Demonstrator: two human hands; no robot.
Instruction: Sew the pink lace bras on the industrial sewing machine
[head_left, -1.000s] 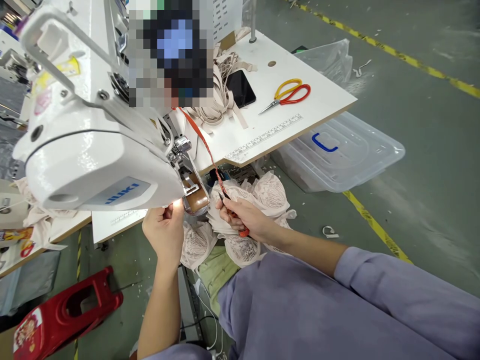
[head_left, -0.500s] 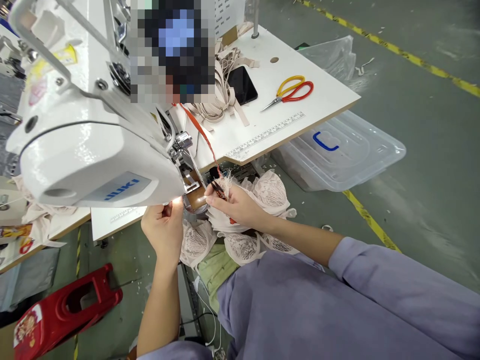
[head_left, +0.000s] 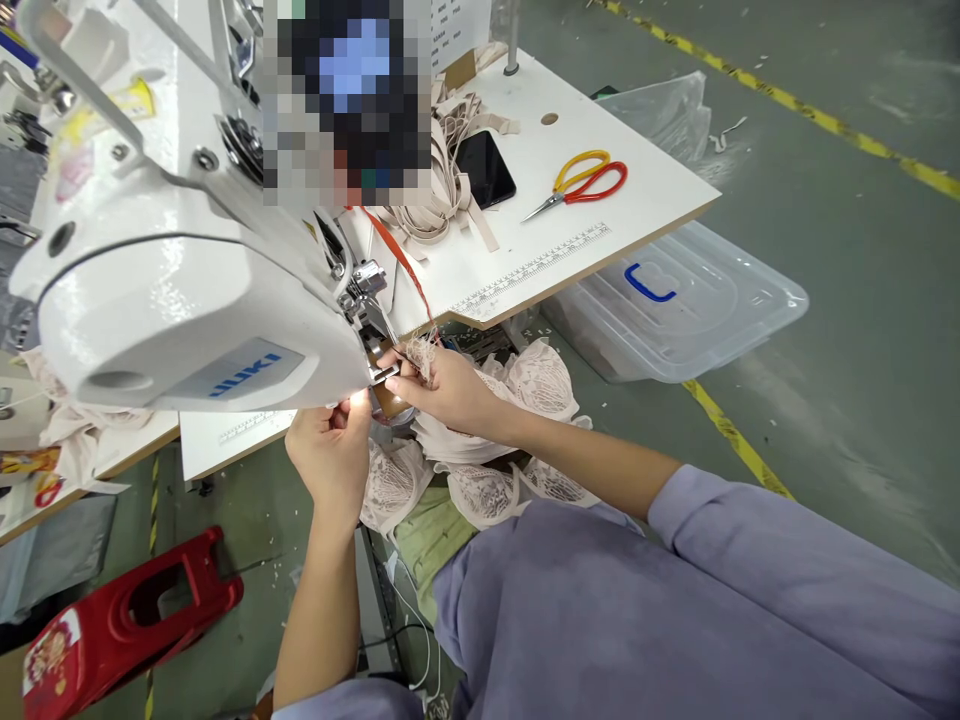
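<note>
Here, in the head view, both hands work right under the needle end of the white sewing machine, which stands on the table. The right hand is pinched shut on a frayed bit of pale lace, holding it at the presser foot; an orange strap runs down from the machine toward the same spot. The left hand is curled closed just below the machine's lamp, fingertips nipping the lace edge from the near side. More lace pieces are heaped below the table edge, just past the right wrist.

To do this step well, the fabric edge should probably lie flat and square under the foot, fingertips clear of the needle, with the two pinches keeping light, even tension.

The right forearm comes in from the lower right, wrist bent slightly, palm down. The left forearm rises nearly straight from below, back of the hand toward the camera. Scissors and a phone lie well apart on the table, untouched.
</note>
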